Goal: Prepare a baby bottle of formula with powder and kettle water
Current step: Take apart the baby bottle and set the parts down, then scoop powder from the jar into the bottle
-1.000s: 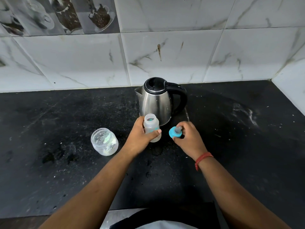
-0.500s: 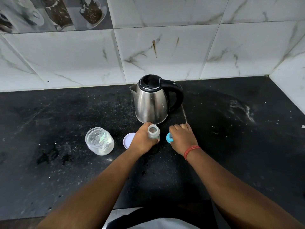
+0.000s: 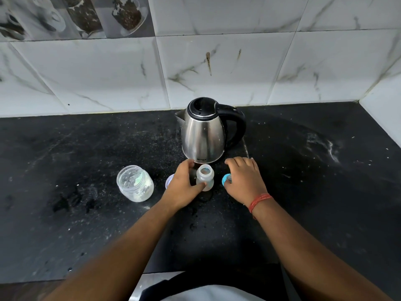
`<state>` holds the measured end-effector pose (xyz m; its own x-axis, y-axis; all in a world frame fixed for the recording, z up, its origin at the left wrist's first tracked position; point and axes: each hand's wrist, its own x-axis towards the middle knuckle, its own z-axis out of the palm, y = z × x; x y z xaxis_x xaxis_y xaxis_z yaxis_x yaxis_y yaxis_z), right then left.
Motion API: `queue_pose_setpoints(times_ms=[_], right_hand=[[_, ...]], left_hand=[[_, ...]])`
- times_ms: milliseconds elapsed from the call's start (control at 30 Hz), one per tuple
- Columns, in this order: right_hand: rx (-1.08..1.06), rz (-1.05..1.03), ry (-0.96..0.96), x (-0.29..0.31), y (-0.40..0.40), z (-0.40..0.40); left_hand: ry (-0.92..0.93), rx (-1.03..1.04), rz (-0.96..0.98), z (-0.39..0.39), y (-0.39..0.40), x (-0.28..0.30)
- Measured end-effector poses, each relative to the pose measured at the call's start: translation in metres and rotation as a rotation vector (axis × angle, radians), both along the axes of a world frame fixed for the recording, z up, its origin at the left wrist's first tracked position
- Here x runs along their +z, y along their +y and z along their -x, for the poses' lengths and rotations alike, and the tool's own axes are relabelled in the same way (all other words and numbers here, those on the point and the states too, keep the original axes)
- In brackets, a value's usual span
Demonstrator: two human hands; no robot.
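Note:
A small clear baby bottle (image 3: 205,177) stands upright on the black counter with its top off. My left hand (image 3: 183,186) is wrapped around it, thumb in front and fingers behind. Just right of the bottle, the blue teat cap (image 3: 226,181) lies on the counter, half hidden under my right hand (image 3: 245,180). That hand's fingers are stretched out flat toward the steel kettle (image 3: 202,135). The kettle stands directly behind the bottle, lid shut, its black handle to the right. A clear jar of white powder (image 3: 135,184) stands uncapped to the left.
The jar's pale lid (image 3: 169,181) lies flat between jar and left hand, mostly hidden. The black counter (image 3: 303,192) is speckled with spilled powder and damp spots. A tiled wall (image 3: 217,68) runs behind and turns a corner at the far right.
Both hands came down to the counter. The bottle went from lifted to standing, and the blue cap was set down beside it. My right fingers have since spread out over the cap.

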<state>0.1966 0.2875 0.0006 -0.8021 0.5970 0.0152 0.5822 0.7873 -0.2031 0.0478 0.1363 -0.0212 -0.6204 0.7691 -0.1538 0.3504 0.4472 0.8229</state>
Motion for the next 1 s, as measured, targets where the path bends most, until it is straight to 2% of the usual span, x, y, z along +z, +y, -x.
queue_pose_setpoints(times_ms=[133,300,500,733,1000], right_hand=[[0.026,-0.026,0.177,0.014,-0.01,0.004],[0.147,-0.027,0.358,0.038,-0.032,0.032],[0.326,0.057,0.312,0.047,-0.075,0.073],[0.442,0.208,0.109,0.043,-0.116,0.114],[0.518,0.257,-0.065,0.023,-0.132,0.135]], left_hand=[[0.142,-0.065,-0.059,0.004,-0.018,0.011],[0.327,0.012,-0.19,0.02,-0.043,0.04],[0.441,0.242,-0.217,0.053,-0.089,0.061],[0.334,0.308,-0.125,0.081,-0.136,0.046],[0.104,0.195,0.019,0.087,-0.155,0.014]])
